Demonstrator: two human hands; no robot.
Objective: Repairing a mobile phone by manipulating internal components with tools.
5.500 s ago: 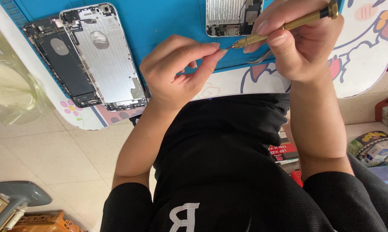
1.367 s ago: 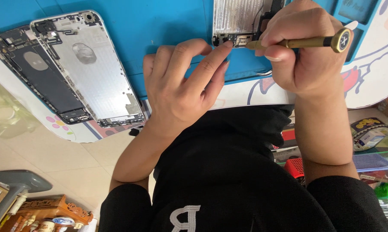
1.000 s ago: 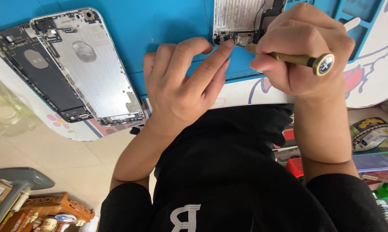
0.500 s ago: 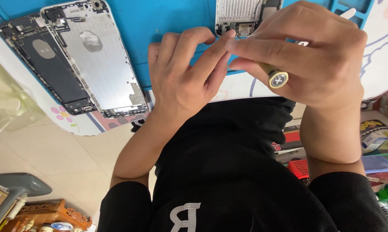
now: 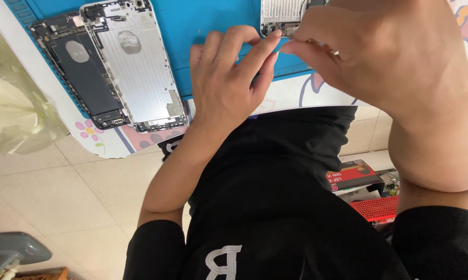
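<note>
Both hands meet at the far edge of the blue mat (image 5: 218, 21), where the left hand (image 5: 229, 83) fingers press the small phone part (image 5: 280, 15) and the right hand (image 5: 394, 57) fingers pinch narrow just beside it.

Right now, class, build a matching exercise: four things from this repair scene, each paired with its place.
1. opened phone
2. small part
3. red basket
4. left hand

a. top edge, at the fingertips
b. floor, lower right
c. left end of the mat
d. mat's near edge, middle

Pairs: 1-c, 2-a, 3-b, 4-d
</note>
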